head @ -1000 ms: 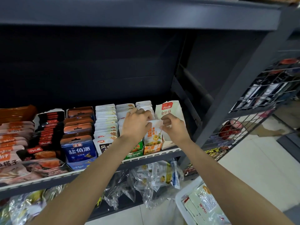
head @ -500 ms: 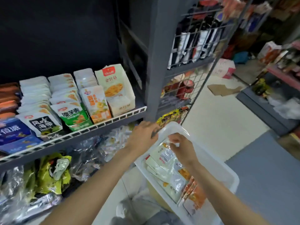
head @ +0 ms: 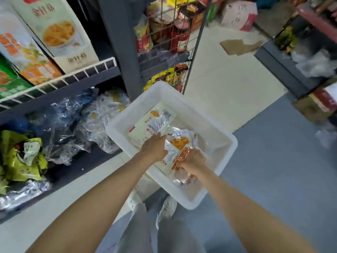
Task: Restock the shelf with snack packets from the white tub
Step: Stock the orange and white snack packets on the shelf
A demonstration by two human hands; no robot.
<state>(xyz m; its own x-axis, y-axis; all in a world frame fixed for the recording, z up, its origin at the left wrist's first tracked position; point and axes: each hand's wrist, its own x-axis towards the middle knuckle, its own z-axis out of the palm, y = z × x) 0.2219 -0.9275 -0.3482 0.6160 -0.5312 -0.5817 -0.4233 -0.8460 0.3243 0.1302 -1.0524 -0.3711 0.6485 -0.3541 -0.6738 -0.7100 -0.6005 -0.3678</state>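
The white tub (head: 198, 114) sits on the floor beside the shelf post, with several snack packets lying in it. My left hand (head: 155, 147) reaches in with fingers extended, touching a cream packet (head: 155, 121) and the one beside it. My right hand (head: 191, 161) grips a bunch of orange-and-white packets (head: 179, 142) near the tub's near side. The shelf (head: 73, 77) with its white wire rail is up at the left, with stocked cream and orange packets (head: 60, 33) standing on it.
Clear plastic bags (head: 73, 125) and green bags (head: 21, 156) fill the lower shelf. A wire rack of red goods (head: 164, 33) stands behind the tub. Torn cardboard (head: 238, 46) lies on the floor; another dark shelf (head: 300, 61) is at right. My shoes (head: 166, 210) touch the tub.
Both hands left the shelf packets and dropped into the tub. The view swung down and right. My right hand has taken hold of orange packets.
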